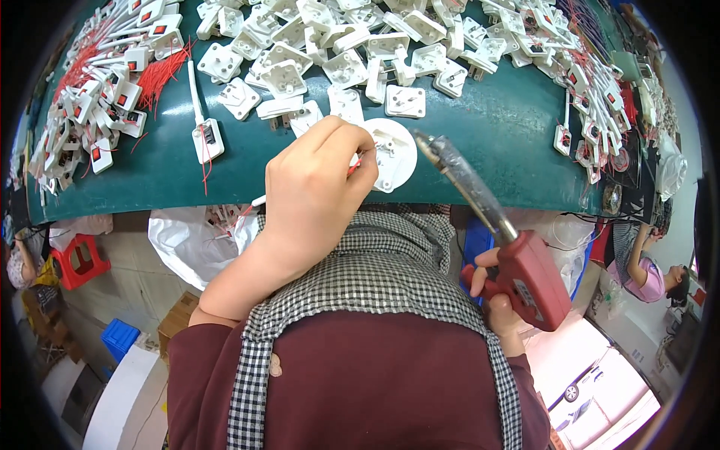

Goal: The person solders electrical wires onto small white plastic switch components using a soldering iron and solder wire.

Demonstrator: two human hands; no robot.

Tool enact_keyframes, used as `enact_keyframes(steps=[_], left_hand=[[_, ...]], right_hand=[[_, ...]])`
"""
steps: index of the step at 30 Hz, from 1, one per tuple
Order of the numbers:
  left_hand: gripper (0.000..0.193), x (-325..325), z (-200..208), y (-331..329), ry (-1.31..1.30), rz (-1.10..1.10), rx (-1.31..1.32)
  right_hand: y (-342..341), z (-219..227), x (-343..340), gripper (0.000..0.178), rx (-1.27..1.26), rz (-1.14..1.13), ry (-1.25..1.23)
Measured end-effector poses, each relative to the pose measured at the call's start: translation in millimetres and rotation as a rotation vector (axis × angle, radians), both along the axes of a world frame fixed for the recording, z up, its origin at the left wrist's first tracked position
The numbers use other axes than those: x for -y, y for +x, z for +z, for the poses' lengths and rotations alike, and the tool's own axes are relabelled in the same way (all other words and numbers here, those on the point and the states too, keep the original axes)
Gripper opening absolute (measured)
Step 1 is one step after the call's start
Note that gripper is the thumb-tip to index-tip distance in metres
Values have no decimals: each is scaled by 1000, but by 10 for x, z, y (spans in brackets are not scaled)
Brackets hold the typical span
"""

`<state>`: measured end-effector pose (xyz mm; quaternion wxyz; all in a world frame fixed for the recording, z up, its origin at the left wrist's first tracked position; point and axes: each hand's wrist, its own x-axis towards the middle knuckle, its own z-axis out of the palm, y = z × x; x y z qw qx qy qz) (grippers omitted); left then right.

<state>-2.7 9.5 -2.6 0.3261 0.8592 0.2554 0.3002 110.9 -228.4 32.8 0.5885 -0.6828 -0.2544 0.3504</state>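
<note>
My left hand is closed in a pinch over a round white fixture at the table's near edge. Between its fingertips shows a red wire with a bit of white beside it; the rest is hidden by the hand. A white tube end pokes out beside the wrist. In the fixture sits a white plug housing with metal parts. My right hand grips a red soldering gun, its long barrel slanting up to the left. The gun's tip is just right of the fixture, apart from it.
Many white plug housings are heaped along the far side of the green table. White switch pieces with red wires pile up at left, more at right. One switch piece lies alone. A white bag hangs below the edge.
</note>
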Motion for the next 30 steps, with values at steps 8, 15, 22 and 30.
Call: enact_keyframes(steps=[8, 15, 22, 30], left_hand=[[13, 28, -49, -23, -60, 14, 50], [12, 38, -69, -30, -83, 23, 85], [12, 25, -65, -37, -99, 9, 63], [13, 26, -75, -28, -108, 8, 97]], right_hand=[[9, -150, 73, 51, 211, 132, -138], [9, -206, 128, 57, 100, 123, -62], [-33, -318, 256, 53, 183, 66, -218], [-71, -287, 209, 53, 327, 96, -270]])
